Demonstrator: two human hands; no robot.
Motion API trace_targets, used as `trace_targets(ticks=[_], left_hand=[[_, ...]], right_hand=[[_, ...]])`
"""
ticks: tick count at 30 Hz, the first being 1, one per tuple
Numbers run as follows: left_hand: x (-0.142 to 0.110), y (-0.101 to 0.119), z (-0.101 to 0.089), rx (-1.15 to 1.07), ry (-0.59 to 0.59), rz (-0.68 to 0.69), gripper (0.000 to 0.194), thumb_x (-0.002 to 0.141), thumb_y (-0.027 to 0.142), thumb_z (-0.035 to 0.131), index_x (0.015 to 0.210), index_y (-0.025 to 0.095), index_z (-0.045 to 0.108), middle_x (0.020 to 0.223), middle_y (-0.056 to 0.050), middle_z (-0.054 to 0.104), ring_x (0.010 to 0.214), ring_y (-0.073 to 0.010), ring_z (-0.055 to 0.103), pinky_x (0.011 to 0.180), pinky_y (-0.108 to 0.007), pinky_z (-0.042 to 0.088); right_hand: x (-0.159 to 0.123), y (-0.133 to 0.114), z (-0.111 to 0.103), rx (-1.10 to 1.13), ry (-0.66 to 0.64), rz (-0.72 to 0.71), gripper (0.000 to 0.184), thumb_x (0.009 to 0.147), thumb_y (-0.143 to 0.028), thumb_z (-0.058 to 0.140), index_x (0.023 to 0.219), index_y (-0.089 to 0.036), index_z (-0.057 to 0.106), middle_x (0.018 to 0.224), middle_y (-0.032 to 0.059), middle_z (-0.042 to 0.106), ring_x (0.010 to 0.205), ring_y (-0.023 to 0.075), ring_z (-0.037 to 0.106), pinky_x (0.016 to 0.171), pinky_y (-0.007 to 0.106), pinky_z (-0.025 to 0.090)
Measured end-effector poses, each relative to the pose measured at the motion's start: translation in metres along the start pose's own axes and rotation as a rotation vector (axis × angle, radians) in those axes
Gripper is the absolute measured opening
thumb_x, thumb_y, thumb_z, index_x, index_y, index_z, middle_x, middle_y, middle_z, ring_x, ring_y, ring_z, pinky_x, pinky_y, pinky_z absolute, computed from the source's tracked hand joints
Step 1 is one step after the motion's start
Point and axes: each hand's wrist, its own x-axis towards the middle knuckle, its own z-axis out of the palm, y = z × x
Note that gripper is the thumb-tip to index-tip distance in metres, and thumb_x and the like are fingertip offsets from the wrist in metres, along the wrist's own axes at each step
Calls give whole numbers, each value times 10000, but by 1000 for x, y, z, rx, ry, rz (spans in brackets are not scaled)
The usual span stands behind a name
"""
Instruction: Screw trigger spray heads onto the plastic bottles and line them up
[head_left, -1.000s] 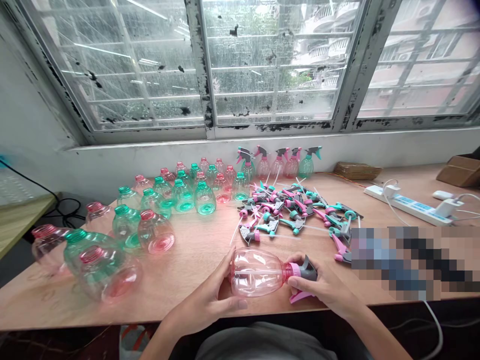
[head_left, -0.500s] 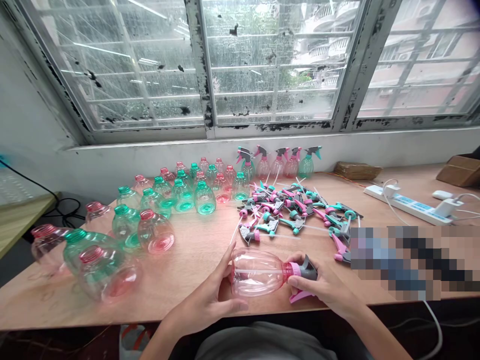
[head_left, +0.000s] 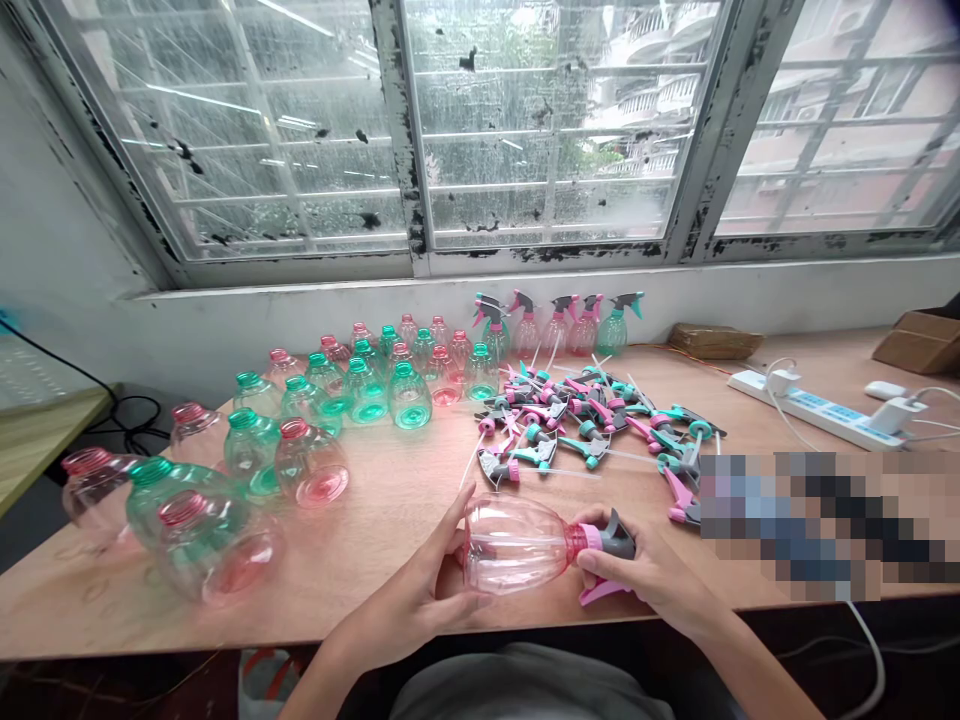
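Observation:
A clear pink spray bottle [head_left: 514, 545] lies sideways between my hands, low over the table's front edge. My left hand [head_left: 431, 575] holds its base, thumb below and fingers behind, partly hidden. At the neck, my right hand [head_left: 634, 565] grips the pink collar of a grey and pink spray head [head_left: 616, 537], which sits on the bottle's mouth with its pink trigger pointing down. Just beyond the bottle, a heap of loose spray heads [head_left: 592, 440] in pink, teal and grey spreads out, with white tubes sticking out.
Open pink and green bottles [head_left: 315, 475] stand across the left side. Several bottles with spray heads [head_left: 555, 330] line the wall beneath the window. On the right are a white power strip [head_left: 817, 408], a brown package [head_left: 715, 341], a cardboard box [head_left: 919, 340] and a blurred patch.
The bottle has turned slightly about its length in my hands, and my left fingers have shifted a little on its base. The things on the table have stayed put.

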Motion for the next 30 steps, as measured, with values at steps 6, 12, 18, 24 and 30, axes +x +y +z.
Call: trace_targets(ticks=[6, 12, 18, 24, 30], left_hand=[[1, 6, 0, -59, -21, -17, 1055, 897, 255, 742, 1640, 337, -2, 1739, -8, 134, 1597, -272, 107, 1304, -405, 163], [3, 8, 0, -55, -21, -32, 1033, 910, 260, 726, 1647, 276, 3, 1734, -42, 160, 1595, -278, 114, 1302, -398, 176], [3, 4, 1, -62, -22, 9, 977, 942, 238, 666, 1644, 309, -10, 1744, -15, 47, 1594, -287, 118, 1297, -431, 189], [1, 4, 0, -95, -20, -44, 1159, 836, 240, 795, 1640, 299, -37, 1743, -36, 95, 1593, -296, 121, 1302, -447, 158], [1, 8, -1, -73, -18, -57, 1004, 877, 248, 760, 1646, 267, 114, 1720, -55, 221, 1578, -288, 190, 1303, -426, 162]], right_hand=[[0, 0, 0, -2, -5, 10, 417, 806, -434, 843, 1047, -169, 629, 713, -24, 725, 656, 163, 670, 646, 290, 519], [1, 0, -1, -9, -9, 18, 422, 805, -435, 841, 1053, -165, 632, 712, -26, 719, 656, 160, 664, 649, 289, 513], [0, 1, -2, -9, -6, 18, 441, 808, -433, 837, 1080, -163, 621, 739, -15, 725, 676, 175, 675, 665, 306, 522], [0, 0, -2, -46, -5, 3, 408, 822, -437, 825, 1061, -173, 626, 730, -30, 707, 660, 162, 665, 658, 297, 523], [0, 2, -3, -23, -3, 4, 424, 811, -442, 836, 1064, -174, 626, 731, -30, 702, 661, 163, 669, 651, 297, 531]])
